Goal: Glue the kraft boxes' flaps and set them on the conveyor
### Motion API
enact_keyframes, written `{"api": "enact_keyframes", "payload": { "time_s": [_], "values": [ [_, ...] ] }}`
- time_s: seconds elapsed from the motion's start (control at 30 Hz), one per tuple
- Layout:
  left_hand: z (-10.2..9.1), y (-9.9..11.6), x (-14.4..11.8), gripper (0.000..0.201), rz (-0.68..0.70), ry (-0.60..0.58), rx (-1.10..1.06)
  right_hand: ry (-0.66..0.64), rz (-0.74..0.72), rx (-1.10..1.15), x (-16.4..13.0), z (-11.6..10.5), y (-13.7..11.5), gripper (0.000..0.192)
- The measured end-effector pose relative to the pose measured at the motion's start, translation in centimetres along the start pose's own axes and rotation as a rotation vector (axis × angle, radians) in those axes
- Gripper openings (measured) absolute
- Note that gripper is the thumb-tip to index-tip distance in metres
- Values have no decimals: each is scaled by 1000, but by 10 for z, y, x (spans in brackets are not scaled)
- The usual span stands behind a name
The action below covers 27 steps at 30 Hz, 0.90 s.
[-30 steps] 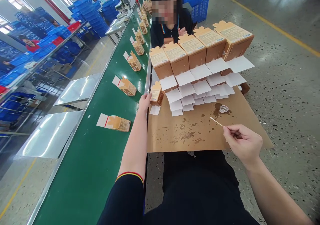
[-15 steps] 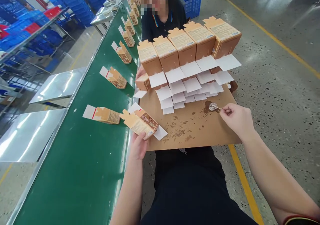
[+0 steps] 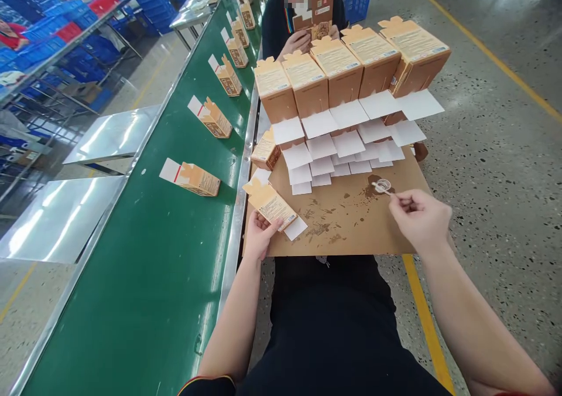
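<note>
While pinching a thin cotton swab (image 3: 386,192) in the right hand (image 3: 424,217), holds a small carton (image 3: 273,205) in the left hand (image 3: 261,234), tilted over the near left part of the brown tabletop (image 3: 390,229). Clamped on the lower end of the carton with the left fingers, thumb laid over the printed face. Looks cream to tan on that upturned face, with lines of small dark print and a bluish patch near the lower end. Juts out in a scalloped tan flap at the upper end and in a white flap at the lower. Closed together on the swab with the right fingers, pointing it at a clear round dish (image 3: 383,185). Ringed, at the dish, by a dark, wet-looking stain (image 3: 372,194). Cannot tell the depth of any liquid in it, nor any contact between swab tip and dish floor. Faces a stack of cartons (image 3: 325,77) across the far side, laid in tiers, with five in the top row and white flaps jutting forward. Cannot see into them, nor into the lone carton (image 3: 264,152) just left of the stack. Borders, at left, on a green belt (image 3: 188,255) bearing spaced cartons (image 3: 201,180) with red-striped white flaps.
</note>
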<state>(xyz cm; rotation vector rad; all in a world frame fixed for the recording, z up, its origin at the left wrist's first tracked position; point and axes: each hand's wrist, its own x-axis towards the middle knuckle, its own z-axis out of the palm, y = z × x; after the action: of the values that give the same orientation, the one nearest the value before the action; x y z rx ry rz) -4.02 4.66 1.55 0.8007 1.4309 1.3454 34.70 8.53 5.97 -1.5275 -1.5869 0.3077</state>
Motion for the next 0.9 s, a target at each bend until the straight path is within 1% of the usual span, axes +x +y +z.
{"api": "enact_keyframes", "payload": {
  "time_s": [0.07,0.13,0.17,0.2,0.27,0.37,0.5,0.63,0.73,0.9],
  "values": [
    [0,0,1,82,1,-5,10,-110,-61,148,-25,18,-27,19],
    [0,0,0,82,8,-11,23,-245,-112,297,-54,43,-51,20],
    [0,0,-1,81,11,-17,29,-304,-146,344,-67,56,-61,21],
    [0,0,-2,81,13,-24,34,-330,-161,356,-80,68,-68,22],
    [1,0,-3,81,21,-35,46,-370,-177,352,-97,88,-76,24],
    [3,-1,-6,80,32,-34,54,-420,-184,316,-108,101,-75,27],
    [6,-2,-8,83,23,-43,33,-447,-203,284,-106,104,-67,27],
    [10,-1,-13,84,30,-48,42,-379,-160,274,-99,98,-61,24],
    [14,-1,-23,82,66,-28,114,-312,-85,255,-92,86,-55,24],
    [20,-5,-40,77,166,25,341,-201,-3,250,-87,57,-47,24]
  ]
}}
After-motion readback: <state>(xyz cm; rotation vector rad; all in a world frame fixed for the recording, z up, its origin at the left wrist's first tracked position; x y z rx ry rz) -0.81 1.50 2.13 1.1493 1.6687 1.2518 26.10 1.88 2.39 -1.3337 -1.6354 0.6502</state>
